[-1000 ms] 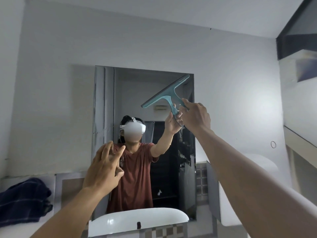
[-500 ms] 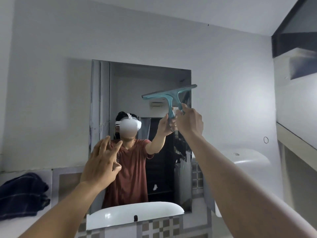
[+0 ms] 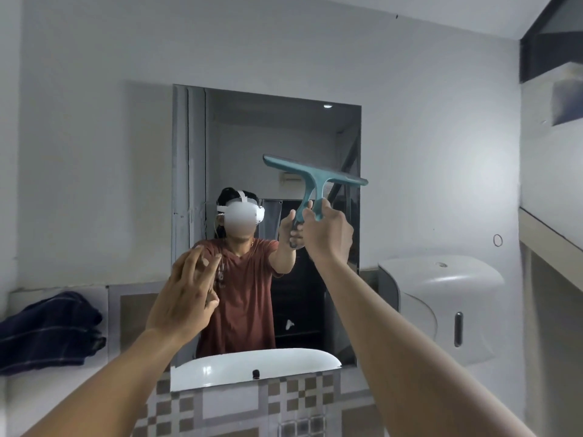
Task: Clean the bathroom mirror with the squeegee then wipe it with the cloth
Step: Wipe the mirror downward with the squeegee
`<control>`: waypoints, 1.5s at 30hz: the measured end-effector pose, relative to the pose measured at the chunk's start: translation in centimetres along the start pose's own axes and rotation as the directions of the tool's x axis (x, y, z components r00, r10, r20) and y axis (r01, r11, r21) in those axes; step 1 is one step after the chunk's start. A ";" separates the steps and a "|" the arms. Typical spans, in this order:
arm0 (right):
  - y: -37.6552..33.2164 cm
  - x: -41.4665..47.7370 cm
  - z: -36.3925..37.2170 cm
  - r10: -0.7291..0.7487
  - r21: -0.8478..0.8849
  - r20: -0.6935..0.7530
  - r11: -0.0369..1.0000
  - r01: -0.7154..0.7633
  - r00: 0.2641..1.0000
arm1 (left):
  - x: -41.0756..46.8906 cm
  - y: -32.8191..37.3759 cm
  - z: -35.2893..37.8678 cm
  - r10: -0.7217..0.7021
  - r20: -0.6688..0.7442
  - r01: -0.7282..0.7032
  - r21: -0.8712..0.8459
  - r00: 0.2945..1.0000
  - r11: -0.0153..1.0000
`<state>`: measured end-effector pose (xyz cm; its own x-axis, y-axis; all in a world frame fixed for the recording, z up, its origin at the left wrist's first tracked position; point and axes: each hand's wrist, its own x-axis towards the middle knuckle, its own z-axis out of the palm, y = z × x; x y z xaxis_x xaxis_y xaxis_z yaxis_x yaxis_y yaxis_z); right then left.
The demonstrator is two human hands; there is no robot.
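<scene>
Holding a teal squeegee [image 3: 310, 179] by its handle, the right hand [image 3: 328, 238] is raised in front of the right half of the mirror [image 3: 271, 127]. Fingers wrapped round the lower handle; grip closed on it. Blade bar is uppermost and tilted, left end higher, right end lower and reaching just past the mirror's right edge. Whether the blade edge touches the glass cannot be told from this view.

Left hand [image 3: 186, 298]: lifted in front of the mirror's lower left part, fingers spread and loosely curled, holding nothing. It shows some motion blur.

Mirror: rectangular, frameless, fixed to a pale grey wall [image 3: 94, 152]. It reflects the person in a reddish-brown shirt with a white headset, the outstretched arm, and the squeegee handle.

Dark blue cloth [image 3: 47, 332] with faint pale stripes lies bunched on the ledge [image 3: 38, 386] at far left, well apart from both hands.

Below the mirror: white basin [image 3: 220, 367] rim, with a band of checked brown-and-grey tiles [image 3: 299, 402] beneath it. To the right of the mirror, a white wall dispenser [image 3: 441, 307] with a dark slot on its front. A small ring [image 3: 497, 240] is fixed to the wall above and right of the dispenser.
</scene>
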<state>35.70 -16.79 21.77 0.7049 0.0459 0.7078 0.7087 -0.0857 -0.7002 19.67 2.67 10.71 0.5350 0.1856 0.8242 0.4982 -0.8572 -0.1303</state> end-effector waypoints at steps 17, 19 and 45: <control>-2.4 -6.5 5.4 0.126 0.259 0.085 0.955 -0.144 0.988 | -0.4 -0.9 -0.1 0.010 -0.005 -0.010 0.015 1.000 1.000; -2.8 -7.4 6.4 0.106 0.240 0.099 0.962 -0.127 0.989 | -0.6 -0.8 -0.1 0.000 -0.005 0.000 0.008 1.000 1.000; -2.5 -8.6 5.9 -0.333 -0.238 0.286 0.884 0.403 0.899 | -3.6 -1.0 1.8 -0.005 -0.040 0.007 0.059 0.999 0.998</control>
<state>28.07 -11.11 16.85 0.4058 0.3541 0.8426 0.9036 -0.2940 -0.3117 18.51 3.70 6.84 0.5049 0.1706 0.8462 0.5413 -0.8262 -0.1564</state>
